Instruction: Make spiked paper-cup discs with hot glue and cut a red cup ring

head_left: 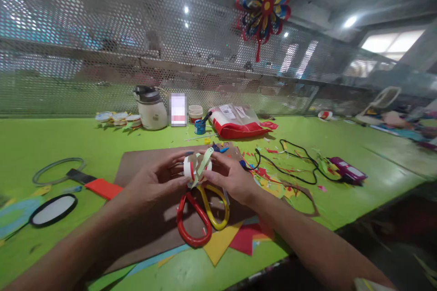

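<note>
Over a brown board (136, 182), both hands meet around a small white paper ring with a red stripe (187, 168). My left hand (164, 173) has its fingers curled around the ring's left side. On the other side my right hand (234, 175) pinches it, the thumb against a pale green paper strip (205, 159) that stands up from the ring. Its inside is partly hidden by the fingers. Just below the hands lie scissors with one red and one yellow handle (194, 225); their blades are mostly hidden.
Yellow paper (221, 243) and red paper (242, 238) lie near the front edge. Scraps and a black cord (273, 163) spread to the right, beside a purple device (348, 170). Behind stand a bottle (152, 111), a blue paint jar (200, 126) and a red-and-clear bag (239, 122).
</note>
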Demonstrator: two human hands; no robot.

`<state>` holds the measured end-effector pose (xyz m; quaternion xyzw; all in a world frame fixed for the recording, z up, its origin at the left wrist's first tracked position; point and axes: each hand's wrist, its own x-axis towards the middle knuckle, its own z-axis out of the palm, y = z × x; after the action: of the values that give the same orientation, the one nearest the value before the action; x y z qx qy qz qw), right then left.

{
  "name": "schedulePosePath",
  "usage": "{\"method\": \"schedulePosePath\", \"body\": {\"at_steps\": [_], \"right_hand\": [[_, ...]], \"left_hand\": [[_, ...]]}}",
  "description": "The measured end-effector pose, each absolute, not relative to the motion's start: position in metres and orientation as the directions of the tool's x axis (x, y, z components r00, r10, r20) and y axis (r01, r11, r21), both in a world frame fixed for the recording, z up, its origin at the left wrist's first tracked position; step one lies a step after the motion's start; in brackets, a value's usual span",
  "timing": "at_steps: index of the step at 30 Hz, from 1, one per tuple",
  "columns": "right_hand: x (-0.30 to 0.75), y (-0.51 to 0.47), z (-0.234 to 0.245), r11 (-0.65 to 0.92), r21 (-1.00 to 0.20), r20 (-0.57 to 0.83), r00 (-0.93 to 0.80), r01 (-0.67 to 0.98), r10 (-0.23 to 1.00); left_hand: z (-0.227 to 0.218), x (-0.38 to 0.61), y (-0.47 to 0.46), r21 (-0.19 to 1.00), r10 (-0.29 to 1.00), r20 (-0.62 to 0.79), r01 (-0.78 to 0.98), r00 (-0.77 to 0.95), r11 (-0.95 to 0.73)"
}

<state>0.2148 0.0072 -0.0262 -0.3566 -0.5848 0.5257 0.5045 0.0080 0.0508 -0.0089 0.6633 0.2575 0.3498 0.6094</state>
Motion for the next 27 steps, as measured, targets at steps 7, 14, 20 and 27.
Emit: {"method": "schedulePosePath", "body": {"at_steps": [7,14,20,27], "right_hand": [[0.208,-0.008,-0.006,0.164,-0.94,0.151,-0.066,0.3,0.986],[0.205,-0.012,-0.006,0.218,-0.85,0.234,-0.027,0.479,0.972],[0.207,-0.004,-0.024,0.333,-0.821,0.347,-0.058,0.464,0.936],[0.204,-0.012,-0.016,0.405,-0.656,0.479,-0.064,0.636,0.875]], "left_hand": [[-0.006,0.017,0.034,0.966,0.728,-0.037,-0.162,0.685,0.202],[-0.017,0.014,0.048,0.977,0.721,-0.024,-0.138,0.693,0.166],[-0.019,0.021,0.039,0.958,0.719,-0.006,-0.202,0.695,0.203],[-0.013,0.03,0.011,0.891,0.759,-0.057,-0.31,0.648,0.332]]}}
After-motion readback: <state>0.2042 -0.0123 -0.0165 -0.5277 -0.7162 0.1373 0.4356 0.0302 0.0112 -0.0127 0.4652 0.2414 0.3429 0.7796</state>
